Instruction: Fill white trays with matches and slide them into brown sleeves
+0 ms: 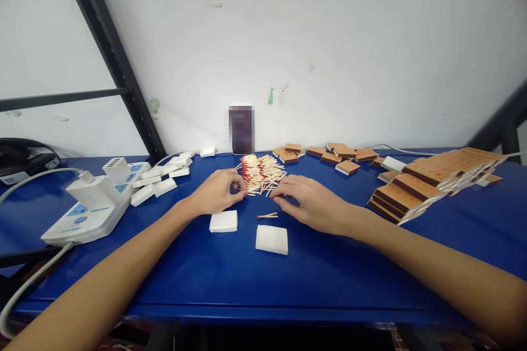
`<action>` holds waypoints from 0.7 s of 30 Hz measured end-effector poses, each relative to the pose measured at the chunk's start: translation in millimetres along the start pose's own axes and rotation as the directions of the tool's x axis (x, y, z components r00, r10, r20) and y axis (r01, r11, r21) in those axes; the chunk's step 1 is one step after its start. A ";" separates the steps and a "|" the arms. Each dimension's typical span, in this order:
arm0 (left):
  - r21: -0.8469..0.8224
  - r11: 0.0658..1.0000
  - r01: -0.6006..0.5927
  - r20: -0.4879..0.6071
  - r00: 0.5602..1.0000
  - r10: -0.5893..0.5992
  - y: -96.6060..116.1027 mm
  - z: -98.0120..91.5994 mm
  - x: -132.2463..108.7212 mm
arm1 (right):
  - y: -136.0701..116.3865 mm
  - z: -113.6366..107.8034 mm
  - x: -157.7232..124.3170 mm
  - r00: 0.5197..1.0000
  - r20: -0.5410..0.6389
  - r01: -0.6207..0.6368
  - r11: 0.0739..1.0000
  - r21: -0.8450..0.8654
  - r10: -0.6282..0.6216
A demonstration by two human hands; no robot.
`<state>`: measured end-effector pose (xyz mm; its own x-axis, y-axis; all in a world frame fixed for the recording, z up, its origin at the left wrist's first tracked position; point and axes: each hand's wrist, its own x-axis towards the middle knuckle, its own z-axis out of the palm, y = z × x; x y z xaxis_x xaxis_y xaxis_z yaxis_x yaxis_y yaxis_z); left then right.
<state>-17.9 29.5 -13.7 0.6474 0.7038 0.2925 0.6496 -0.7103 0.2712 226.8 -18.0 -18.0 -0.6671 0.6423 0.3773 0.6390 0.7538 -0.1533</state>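
A heap of red-tipped matches [263, 173] lies on the blue table. My left hand [220, 191] touches the heap's left edge, its fingers curled with thumb and forefinger close together; whatever is between them is too small to tell. At the heap's right front edge is my right hand [310, 203], fingers bent towards the thumb, their tips near the matches. Two or so loose matches [267, 215] lie just in front of the heap. Nearer to me are two white box pieces, one on the left [224, 221] and one on the right [272, 239].
White box pieces [160, 180] lie at the left beside a power strip [99, 214] with plugs and cables. Brown matchboxes [341, 151] are scattered at the back right, with more stacked [415, 186] at the right. A pixelated dark device [242, 129] leans on the wall.
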 end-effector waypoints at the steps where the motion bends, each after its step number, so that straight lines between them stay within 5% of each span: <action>1: -0.003 1.000 -0.007 -0.006 1.000 0.007 2.7 -2.2 -0.2 | 3.7 -0.9 -1.2 1.000 0.000 -0.003 0.998 -0.065 0.003; 5: -0.042 0.996 -0.078 0.055 0.995 0.080 14.5 -5.6 -2.0 | 18.1 -1.0 -3.4 0.997 0.068 -0.021 0.958 -0.285 0.042; 9: -0.046 0.991 -0.125 0.165 0.978 0.131 26.1 0.0 -3.7 | 24.9 0.9 -1.2 0.984 0.153 -0.039 0.949 -0.313 0.091; 16: -0.001 0.991 -0.133 0.168 0.977 0.132 35.5 4.6 -4.6 | 25.6 4.9 -2.1 0.983 0.180 0.004 0.972 -0.236 0.040; 21: -0.069 0.992 -0.109 0.182 0.976 0.120 38.2 3.9 -6.8 | 15.8 3.6 0.4 0.990 0.120 -0.067 0.998 -0.007 0.067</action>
<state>4.0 -2.3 -8.9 0.7822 0.6043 0.1515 0.5461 -0.7821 0.3002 235.3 -5.4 -23.6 -0.6640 0.7034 0.2537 0.6847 0.7083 -0.1716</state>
